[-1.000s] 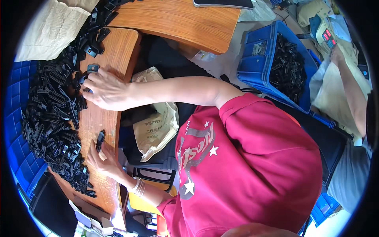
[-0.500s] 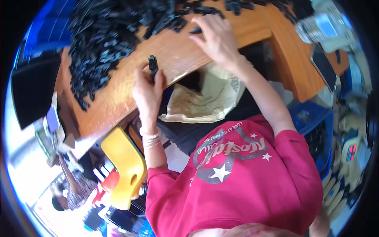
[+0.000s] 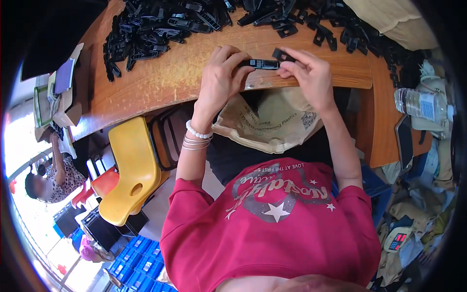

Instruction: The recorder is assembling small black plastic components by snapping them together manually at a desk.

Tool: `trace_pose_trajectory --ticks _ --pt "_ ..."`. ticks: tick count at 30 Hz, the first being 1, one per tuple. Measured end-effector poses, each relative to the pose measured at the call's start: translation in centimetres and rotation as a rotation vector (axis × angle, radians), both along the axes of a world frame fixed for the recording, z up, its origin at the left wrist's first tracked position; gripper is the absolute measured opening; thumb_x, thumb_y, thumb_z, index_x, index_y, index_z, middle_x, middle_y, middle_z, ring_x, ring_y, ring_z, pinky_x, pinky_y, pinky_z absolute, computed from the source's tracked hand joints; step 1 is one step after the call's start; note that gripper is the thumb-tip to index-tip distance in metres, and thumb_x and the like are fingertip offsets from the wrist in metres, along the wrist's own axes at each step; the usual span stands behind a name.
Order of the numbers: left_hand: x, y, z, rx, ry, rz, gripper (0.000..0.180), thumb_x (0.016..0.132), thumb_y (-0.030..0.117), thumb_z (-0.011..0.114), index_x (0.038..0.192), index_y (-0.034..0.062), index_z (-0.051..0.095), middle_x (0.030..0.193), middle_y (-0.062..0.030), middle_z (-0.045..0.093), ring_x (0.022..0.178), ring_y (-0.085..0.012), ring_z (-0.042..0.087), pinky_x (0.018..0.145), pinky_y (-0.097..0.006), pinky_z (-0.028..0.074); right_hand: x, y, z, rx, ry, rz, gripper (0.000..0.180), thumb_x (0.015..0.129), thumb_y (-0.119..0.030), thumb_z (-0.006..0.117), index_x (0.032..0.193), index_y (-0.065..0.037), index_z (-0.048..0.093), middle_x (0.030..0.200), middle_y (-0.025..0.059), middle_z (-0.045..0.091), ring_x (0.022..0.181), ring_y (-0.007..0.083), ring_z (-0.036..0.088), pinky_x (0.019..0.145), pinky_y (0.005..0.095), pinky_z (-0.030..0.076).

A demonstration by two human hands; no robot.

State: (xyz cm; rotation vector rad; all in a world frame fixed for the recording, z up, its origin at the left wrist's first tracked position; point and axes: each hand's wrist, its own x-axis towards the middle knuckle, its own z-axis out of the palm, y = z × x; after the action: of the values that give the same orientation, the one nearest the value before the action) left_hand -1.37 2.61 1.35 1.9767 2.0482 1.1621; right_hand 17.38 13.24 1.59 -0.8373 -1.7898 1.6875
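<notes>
Between my two hands, just over the table's near edge, is a long black plastic part (image 3: 263,64) with a ribbed top. My left hand (image 3: 221,75) is closed on its left end. My right hand (image 3: 311,78) pinches a smaller black plastic piece (image 3: 280,54) between thumb and fingers, at the right end of the long part. Whether the two pieces are joined, I cannot tell. Below my hands an open paper sack (image 3: 277,129) lies at the table edge, over my lap.
Long black parts (image 3: 170,24) are heaped on the wooden table (image 3: 160,87). Smaller black pieces (image 3: 321,36) lie at the far right. A clear plastic bottle (image 3: 421,103) and a phone (image 3: 404,141) are to the right. A yellow chair (image 3: 131,165) stands left; another person (image 3: 53,180) is beyond it.
My right hand has come back from the far pile with a small black piece and met my left hand. My left hand has moved right and turned the long part sideways.
</notes>
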Motion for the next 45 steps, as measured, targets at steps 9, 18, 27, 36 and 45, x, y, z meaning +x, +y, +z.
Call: trace_pose_trajectory --ticks 9,18,27,36,45 --pt "0.3 -0.3 -0.5 -0.032 -0.098 -0.012 0.02 0.075 0.005 0.072 0.094 0.0025 0.067 0.087 -0.01 0.059 0.081 -0.0296 0.057 0.068 -0.038 0.048 -0.1 0.6 -0.7 0.591 -0.073 0.038 0.025 0.076 0.0 0.073 0.101 0.003 0.071 0.084 0.0081 0.06 0.075 0.0172 0.056 0.067 0.0292 0.045" --pt "0.0 0.1 0.3 -0.136 -0.219 -0.152 0.02 0.077 0.009 0.077 0.093 -0.0014 0.071 0.086 -0.0101 0.062 0.073 -0.0211 0.062 0.065 -0.032 0.05 -1.1 0.3 -1.5 0.63 -0.016 -0.005 0.015 0.072 -0.001 0.073 0.087 0.002 0.071 0.084 0.0094 0.06 0.083 0.0266 0.058 0.073 0.0355 0.047" --pt "-3.0 8.6 -0.5 0.098 0.356 0.124 0.024 0.079 0.01 0.069 0.1 0.0032 0.062 0.096 -0.0135 0.061 0.091 -0.0305 0.059 0.077 -0.038 0.051 1.0 7.7 -1.4 1.207 -0.418 -0.536 0.021 0.083 -0.018 0.071 0.101 -0.009 0.07 0.092 0.0075 0.062 0.089 0.0262 0.056 0.08 0.0385 0.043" --pt "0.2 0.6 -0.3 0.007 0.439 0.256 0.025 0.076 0.008 0.069 0.098 0.0066 0.057 0.092 -0.0106 0.055 0.084 -0.0302 0.054 0.073 -0.039 0.047 0.2 7.3 -1.4 1.215 -0.272 -0.305 0.018 0.08 -0.003 0.067 0.097 -0.005 0.07 0.098 0.0054 0.063 0.095 0.026 0.057 0.086 0.0404 0.043" --pt "0.6 -1.1 -0.1 0.01 0.115 0.171 0.019 0.084 0.013 0.071 0.096 0.0043 0.059 0.079 -0.0128 0.058 0.071 -0.0306 0.06 0.06 -0.037 0.047 -1.9 6.2 -1.8 1.138 -0.051 -0.122 0.018 0.077 -0.003 0.07 0.094 -0.006 0.068 0.094 0.0045 0.062 0.09 0.0266 0.056 0.079 0.0391 0.043"
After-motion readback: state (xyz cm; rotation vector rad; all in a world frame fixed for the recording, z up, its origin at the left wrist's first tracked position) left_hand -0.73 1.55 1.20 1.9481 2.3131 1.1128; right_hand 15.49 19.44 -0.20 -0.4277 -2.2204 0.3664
